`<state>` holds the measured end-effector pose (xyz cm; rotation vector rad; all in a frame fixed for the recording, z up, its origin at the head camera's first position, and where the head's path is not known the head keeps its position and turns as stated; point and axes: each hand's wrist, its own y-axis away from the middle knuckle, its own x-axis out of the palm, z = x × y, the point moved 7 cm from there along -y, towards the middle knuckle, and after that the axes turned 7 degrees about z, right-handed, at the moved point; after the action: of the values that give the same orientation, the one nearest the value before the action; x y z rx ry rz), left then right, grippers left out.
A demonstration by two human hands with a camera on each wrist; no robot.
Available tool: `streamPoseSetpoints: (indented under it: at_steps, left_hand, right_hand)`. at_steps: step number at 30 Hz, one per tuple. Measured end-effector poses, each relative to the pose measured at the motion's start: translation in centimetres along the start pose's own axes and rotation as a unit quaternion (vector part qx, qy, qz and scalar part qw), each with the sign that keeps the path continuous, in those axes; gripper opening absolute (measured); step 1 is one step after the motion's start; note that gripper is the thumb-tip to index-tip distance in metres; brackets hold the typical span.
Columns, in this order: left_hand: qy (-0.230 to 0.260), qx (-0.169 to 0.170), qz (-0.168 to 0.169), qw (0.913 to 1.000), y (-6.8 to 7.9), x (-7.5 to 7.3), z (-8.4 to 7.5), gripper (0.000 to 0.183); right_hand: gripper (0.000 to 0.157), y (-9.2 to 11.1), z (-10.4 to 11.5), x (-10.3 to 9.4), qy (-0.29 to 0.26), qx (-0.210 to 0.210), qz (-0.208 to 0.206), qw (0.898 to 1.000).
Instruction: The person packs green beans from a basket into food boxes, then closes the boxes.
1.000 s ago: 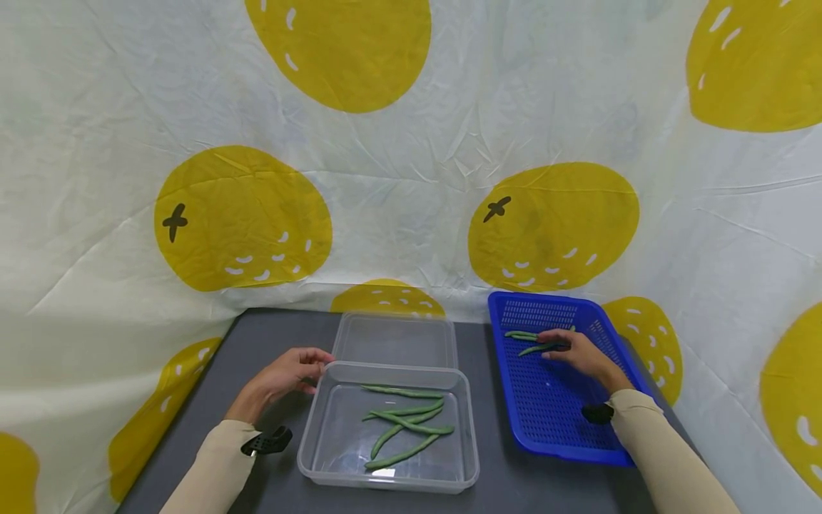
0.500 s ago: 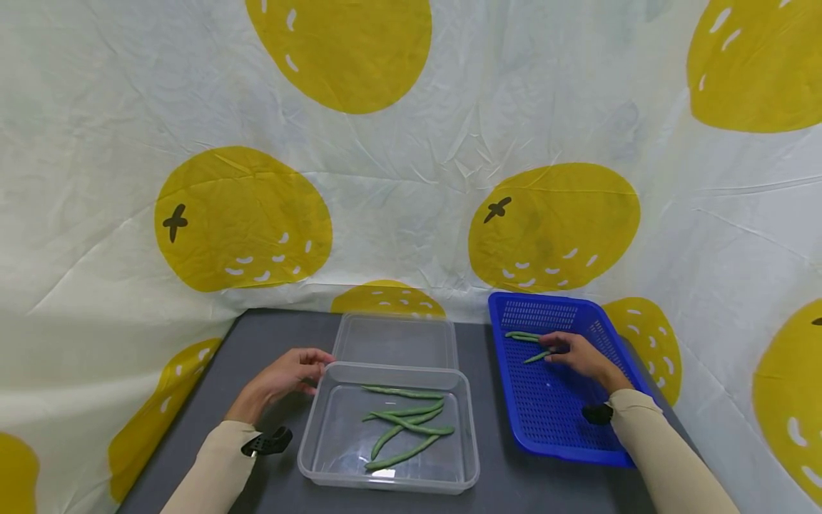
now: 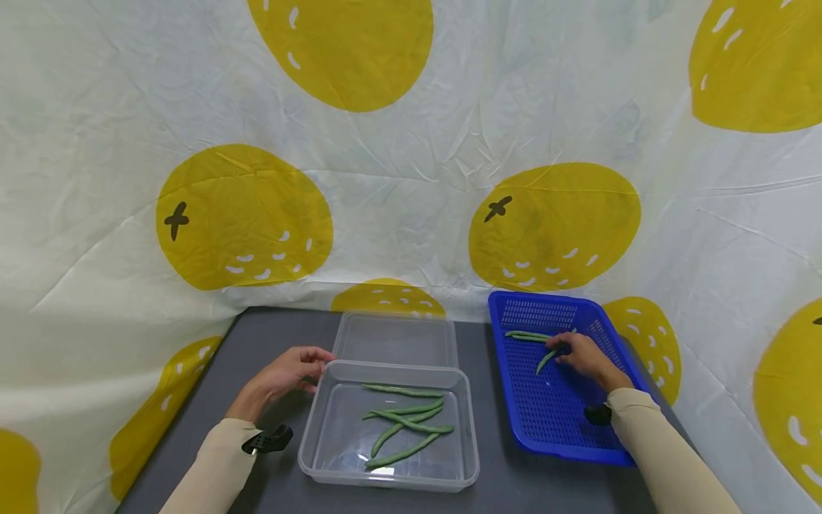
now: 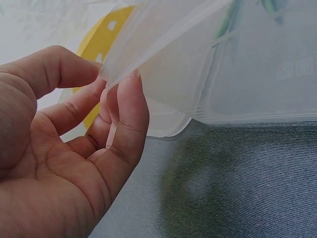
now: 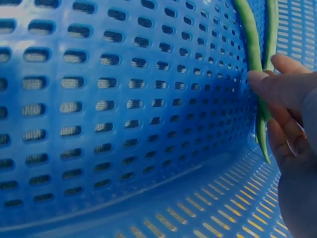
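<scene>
My left hand [image 3: 282, 375] pinches the far left rim corner of a clear plastic container [image 3: 385, 484] between thumb and fingers. Several green beans [image 3: 411, 454] lie inside it, some crossing. Over on the right, my right hand [image 3: 586, 358] reaches into a blue perforated basket [image 3: 546, 442] and pinches a green bean [image 3: 544, 364], whose near end slants down out of the fingers. Just beyond that hand, other green beans [image 3: 523, 335] lie near the basket's far left side. In the right wrist view, the thumb presses a bean [image 5: 252, 42] and the curled fingers partly hide its lower part.
A clear flat lid [image 3: 394, 339] lies behind the container on the dark grey table [image 3: 276, 332]. Behind the table hangs a pale cloth [image 3: 398, 221] with yellow fruit prints. A strip of table separates container and basket.
My right hand has drawn slightly to the right, and the bean in its fingers has swung to a steeper slant. My left hand and the container stay where they were.
</scene>
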<state>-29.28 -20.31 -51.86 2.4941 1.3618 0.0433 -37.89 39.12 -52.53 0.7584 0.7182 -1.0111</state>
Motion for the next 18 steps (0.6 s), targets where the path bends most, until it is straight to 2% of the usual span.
streamPoseSetpoints:
  at_steps: [4, 7, 10, 13, 18]
  left_hand:
    - [-0.002, 0.002, 0.0, 1.0, 0.0, 0.0, -0.1, 0.038]
    - [-0.003, 0.002, 0.0, 1.0, 0.0, 0.0, -0.1, 0.037]
    - [-0.003, -0.002, -0.004, 1.0, 0.0, -0.1, 0.2, 0.036]
    - [-0.001, -0.005, -0.007, 1.0, -0.1, -0.2, 0.4, 0.036]
    - [0.001, -0.003, -0.004, 1.0, -0.2, -0.2, 0.5, 0.036]
  right_hand:
    - [0.025, 0.0, 0.5, 0.1, 0.054, -0.036, -0.008, 0.998]
    - [0.019, 0.0, 1.2, 0.3, 0.065, -0.053, -0.004, 0.996]
    - [0.016, 0.1, 1.9, 0.6, 0.043, -0.06, 0.02, 0.997]
    - [0.02, 0.1, 2.3, 1.1, 0.009, -0.058, 0.061, 0.996]
    - [0.019, 0.3, 2.3, 1.3, -0.007, -0.028, 0.096, 0.995]
